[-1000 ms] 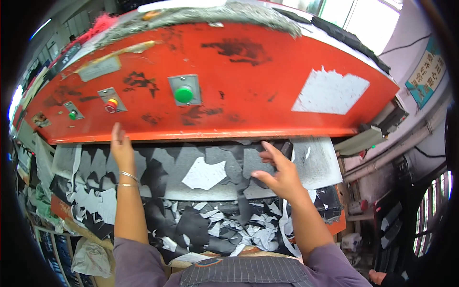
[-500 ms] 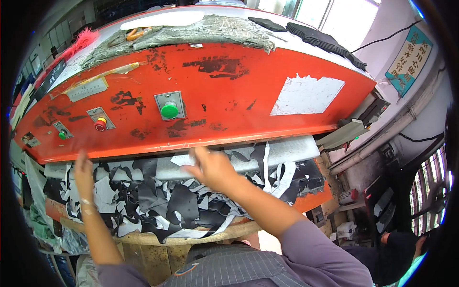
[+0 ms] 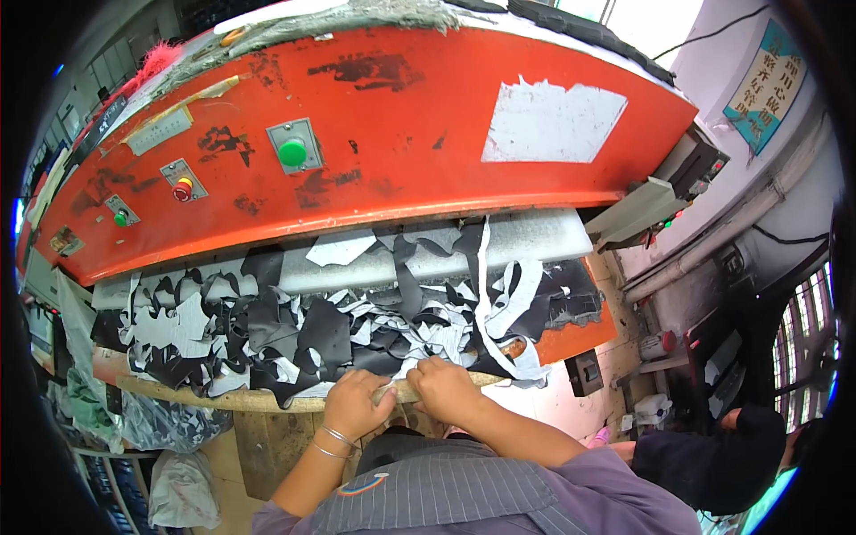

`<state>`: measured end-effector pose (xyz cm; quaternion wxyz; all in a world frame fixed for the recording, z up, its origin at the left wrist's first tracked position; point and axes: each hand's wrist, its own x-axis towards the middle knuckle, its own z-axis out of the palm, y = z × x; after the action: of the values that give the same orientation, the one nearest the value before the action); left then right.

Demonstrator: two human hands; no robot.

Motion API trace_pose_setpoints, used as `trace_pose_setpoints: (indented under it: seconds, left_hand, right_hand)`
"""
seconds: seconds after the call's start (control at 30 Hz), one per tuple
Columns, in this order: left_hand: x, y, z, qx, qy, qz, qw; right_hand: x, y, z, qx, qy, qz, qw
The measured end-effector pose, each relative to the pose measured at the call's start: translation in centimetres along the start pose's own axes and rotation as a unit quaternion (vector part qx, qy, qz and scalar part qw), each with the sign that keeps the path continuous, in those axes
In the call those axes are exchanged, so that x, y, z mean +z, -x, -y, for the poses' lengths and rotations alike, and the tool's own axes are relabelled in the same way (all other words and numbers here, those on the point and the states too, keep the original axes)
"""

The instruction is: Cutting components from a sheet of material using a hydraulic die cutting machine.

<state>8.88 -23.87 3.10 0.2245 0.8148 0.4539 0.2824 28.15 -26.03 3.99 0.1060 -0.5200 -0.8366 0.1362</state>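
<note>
My left hand (image 3: 360,403) and right hand (image 3: 444,392) curl at the bench edge (image 3: 178,395), grip unclear, perhaps gathering scraps (image 3: 325,341) just beyond; pulling next would need a firm pinch.

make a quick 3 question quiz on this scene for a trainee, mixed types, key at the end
1. True or false: on the red machine, the red button sits between the small green button and the large green button.

2. Where are the left hand and the right hand?
a) on the large green button
b) close together, at the near side of the black and white scraps
c) wide apart, on top of the red machine

3. What colour is the ragged-edged patch on the right part of the machine's front?

Key: 1 true; 2 b; 3 white.
</note>
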Motion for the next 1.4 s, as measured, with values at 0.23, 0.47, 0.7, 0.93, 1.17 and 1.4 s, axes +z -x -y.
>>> trace_pose_setpoints:
  seconds: [0.23,0.47,0.7,0.93,1.17,1.4]
  left_hand:
    - [-1.2,-2.2,0.3,-0.023,-0.023,0.113,0.993]
    - [-2.4,-10.2,-2.3,-0.087,0.026,0.228,0.969]
    - [1.7,-16.4,-4.7,-0.016,0.124,0.243,0.962]
    - [5.7,-19.4,-7.0,-0.028,0.274,0.210,0.938]
    - [12.8,-22.9,-9.7,-0.202,0.588,0.050,0.782]
    - [16.1,-21.4,-7.3,-0.305,0.648,-0.019,0.698]
  right_hand:
    - [-6.4,-3.8,-5.6,0.019,-0.140,0.254,0.957]
    - [-10.9,-15.9,-20.6,0.226,-0.027,-0.134,0.965]
    - [-8.8,-16.0,-30.9,0.190,-0.410,-0.166,0.876]
    - [-7.6,-4.9,-34.0,0.132,-0.713,-0.301,0.620]
    - [-7.2,-0.6,-24.7,0.136,-0.475,-0.293,0.818]
    - [-7.6,-2.4,-20.8,0.053,-0.144,-0.221,0.963]
